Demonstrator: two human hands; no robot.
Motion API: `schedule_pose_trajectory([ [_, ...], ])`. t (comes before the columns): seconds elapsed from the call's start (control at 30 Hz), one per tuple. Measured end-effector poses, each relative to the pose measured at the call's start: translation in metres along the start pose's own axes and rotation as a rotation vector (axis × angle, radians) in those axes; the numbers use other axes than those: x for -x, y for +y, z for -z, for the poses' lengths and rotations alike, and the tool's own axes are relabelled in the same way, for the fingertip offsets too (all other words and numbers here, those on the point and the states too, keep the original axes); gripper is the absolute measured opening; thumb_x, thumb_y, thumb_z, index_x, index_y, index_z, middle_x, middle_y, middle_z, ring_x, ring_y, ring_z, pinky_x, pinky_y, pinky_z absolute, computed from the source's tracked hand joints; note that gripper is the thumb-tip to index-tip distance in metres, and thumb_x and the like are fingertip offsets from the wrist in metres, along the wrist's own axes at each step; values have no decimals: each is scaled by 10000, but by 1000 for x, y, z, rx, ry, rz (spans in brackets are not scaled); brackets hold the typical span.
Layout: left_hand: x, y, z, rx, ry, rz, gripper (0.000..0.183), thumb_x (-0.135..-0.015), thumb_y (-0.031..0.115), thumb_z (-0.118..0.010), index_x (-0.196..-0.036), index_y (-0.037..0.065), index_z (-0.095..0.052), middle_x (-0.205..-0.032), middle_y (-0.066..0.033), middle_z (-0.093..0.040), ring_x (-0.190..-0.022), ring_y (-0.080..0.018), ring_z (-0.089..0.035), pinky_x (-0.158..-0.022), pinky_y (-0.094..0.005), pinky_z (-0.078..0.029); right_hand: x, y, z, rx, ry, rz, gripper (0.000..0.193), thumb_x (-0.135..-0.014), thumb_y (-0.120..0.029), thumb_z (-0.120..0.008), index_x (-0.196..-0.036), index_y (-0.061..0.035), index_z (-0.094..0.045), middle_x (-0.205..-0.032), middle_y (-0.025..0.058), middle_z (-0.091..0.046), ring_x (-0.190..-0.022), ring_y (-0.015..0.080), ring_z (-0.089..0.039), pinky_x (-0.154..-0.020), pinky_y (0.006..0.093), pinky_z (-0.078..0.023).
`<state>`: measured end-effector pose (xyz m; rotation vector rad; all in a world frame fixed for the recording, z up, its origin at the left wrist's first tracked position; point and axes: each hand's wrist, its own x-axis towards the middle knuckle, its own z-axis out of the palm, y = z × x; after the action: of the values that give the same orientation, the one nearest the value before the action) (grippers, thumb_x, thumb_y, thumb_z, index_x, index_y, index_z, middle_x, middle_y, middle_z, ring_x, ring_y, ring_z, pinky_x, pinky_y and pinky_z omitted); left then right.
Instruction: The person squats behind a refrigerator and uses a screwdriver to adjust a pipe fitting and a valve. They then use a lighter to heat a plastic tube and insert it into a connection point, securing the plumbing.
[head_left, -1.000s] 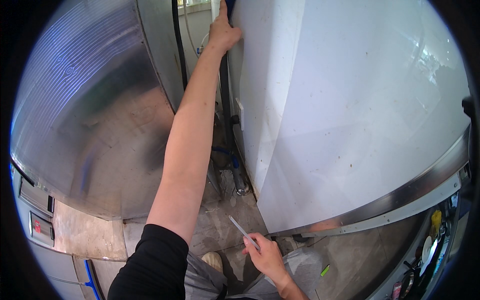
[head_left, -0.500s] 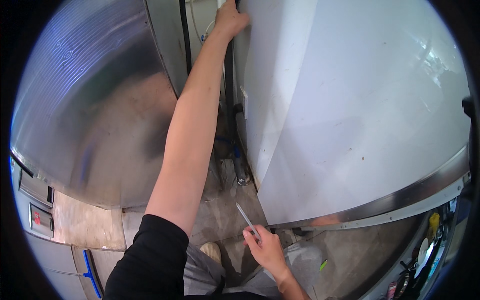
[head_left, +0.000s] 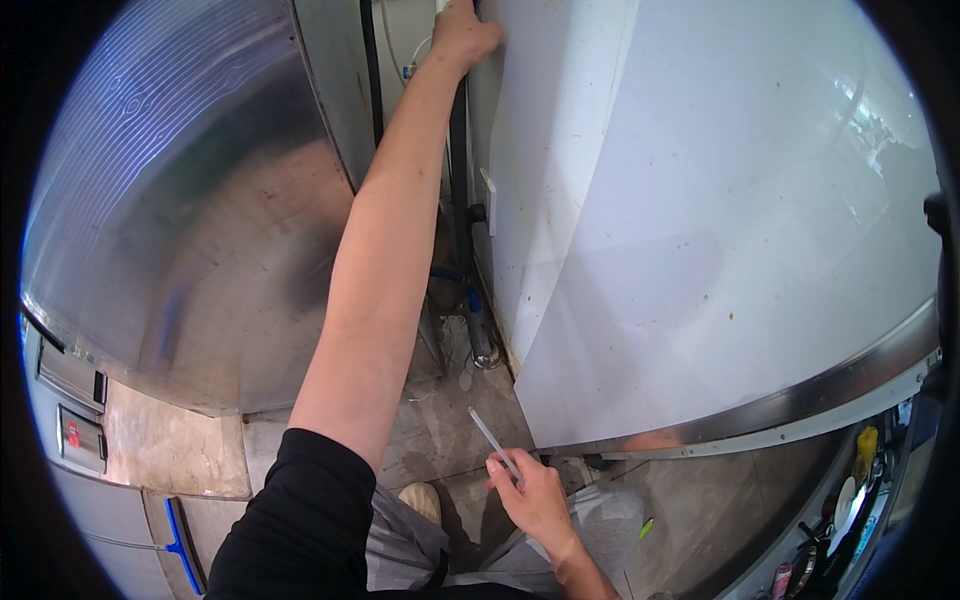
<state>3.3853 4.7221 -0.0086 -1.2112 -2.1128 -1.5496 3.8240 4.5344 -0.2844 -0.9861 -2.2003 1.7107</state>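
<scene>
My left arm reaches far forward into the narrow gap between a metal cabinet and a white panel. At its end, my left hand [head_left: 466,38] is curled closed beside a black pipe [head_left: 459,150], at the picture's top edge. What its fingers hold, if anything, is hidden. Low in the middle, over my knees, my right hand [head_left: 537,502] grips a thin, pale, translucent rod [head_left: 489,435] between thumb and fingers. The rod's free end points up and to the left, toward the gap.
To the left stands the shiny metal cabinet [head_left: 200,270], to the right the white panel [head_left: 690,220] with a metal bottom edge. A pipe end [head_left: 484,348] meets the tiled floor in the gap. A blue squeegee [head_left: 182,545] lies lower left; tools [head_left: 850,510] lie lower right.
Both hands stay almost exactly where they were, and the rod keeps its tilt. The view has shifted only very slightly.
</scene>
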Motion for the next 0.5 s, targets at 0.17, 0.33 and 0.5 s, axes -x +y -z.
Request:
schedule_pose_trajectory([
  [0.17, 6, 9, 3, 59, -40, 69, 1052, -835, -94, -588, -1715, 138, -61, -1455, -331, -583, -1308, -398, -620, -1099, -401, -505, 0, -3, 2, 31, -8, -11, 327, -1046, -352, -649, -1105, -35, -705, -801, 138, -770, -719, 293, -768, -665, 377, -575],
  [0.33, 6, 7, 1, 20, -4, 27, 1053, -839, -98, -593, -1713, 139, -58, -1489, -330, -554, -1366, -390, -581, -1164, -392, -465, 0, -2, 1, 31, -4, -13, 333, -1043, -360, -651, -1102, -36, -707, -798, 138, -770, -728, 298, -770, -671, 382, -576],
  [0.5, 2, 4, -1, 24, -3, 31, 1052, -838, -100, -593, -1712, 134, -58, -1505, -332, -538, -1388, -392, -562, -1187, -388, -445, -1, 0, 1, 25, -8, -28, 337, -1042, -367, -650, -1100, -40, -711, -800, 135, -772, -728, 304, -768, -676, 386, -576],
])
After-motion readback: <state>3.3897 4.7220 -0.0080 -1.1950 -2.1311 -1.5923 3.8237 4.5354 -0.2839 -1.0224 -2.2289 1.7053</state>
